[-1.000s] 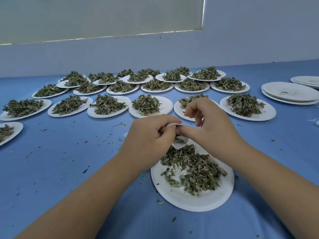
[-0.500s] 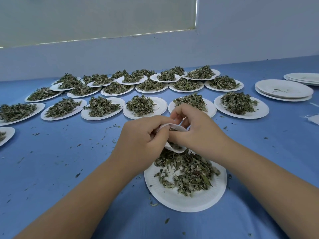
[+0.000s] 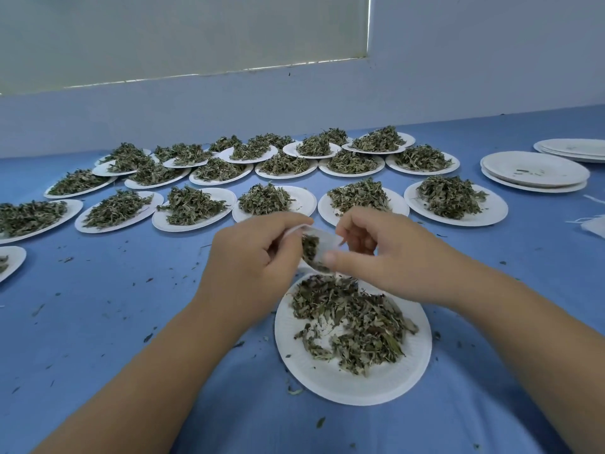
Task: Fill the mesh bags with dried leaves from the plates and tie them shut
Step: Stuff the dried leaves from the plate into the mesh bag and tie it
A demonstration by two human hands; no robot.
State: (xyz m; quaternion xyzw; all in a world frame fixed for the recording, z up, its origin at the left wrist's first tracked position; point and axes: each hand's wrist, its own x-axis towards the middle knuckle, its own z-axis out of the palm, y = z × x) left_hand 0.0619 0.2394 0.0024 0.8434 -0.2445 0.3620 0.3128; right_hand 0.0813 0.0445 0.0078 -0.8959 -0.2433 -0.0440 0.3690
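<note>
Small white mesh bag, partly filled with leaves, is held between both hands above the far rim of the near white paper plate of dried green leaves. Left hand pinches its left edge, right hand grips its right. Rows of leaf-heaped plates lie far; empty stacked plates far right.

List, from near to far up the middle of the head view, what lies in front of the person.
Near plate of loose dried leaves → mesh bag, held between left hand and right hand → rows of leaf-heaped plates → pale wall.
</note>
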